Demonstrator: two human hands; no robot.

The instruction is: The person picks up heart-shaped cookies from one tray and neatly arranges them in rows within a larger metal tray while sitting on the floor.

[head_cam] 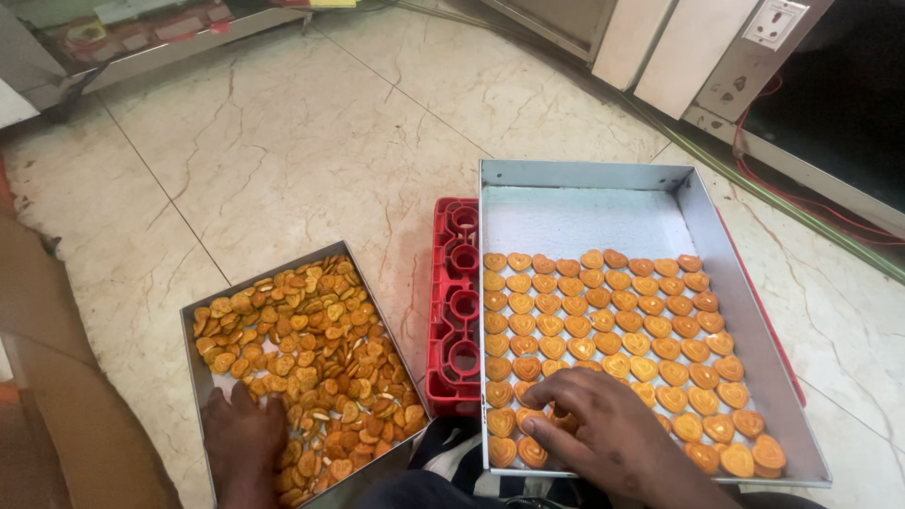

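Seen from above, looking down at a pale marble floor [311, 141]. At near left, a smaller metal tray [193, 325], one of two, heaped with a loose jumble of orange heart-shaped biscuits [302, 330], too many and too piled to count. Left hand [247, 435] resting palm down in the near end of that heap, fingers spread flat among the biscuits, not visibly pinching any; whether one is caught under the palm cannot be told. Between the trays, one red plastic crate [454, 302], mostly hidden under the larger tray. To the right, a larger metal tray [603, 174], long axis running near to far, holding the same biscuits laid in neat rows [622, 320]: about eight across and roughly seven rows deep, the nearest rows partly covered by the hand. Far strip of this tray bare, lined with white paper [584, 221]. Right hand [603, 424] at the near edge of the larger tray, fingers curled down with tips touching the nearest biscuits, no biscuit clearly held. Loose heap lying directly under the left hand; bare strip well beyond the right hand. Along the far right, cables [811, 212] trailing past a wall socket [773, 24].
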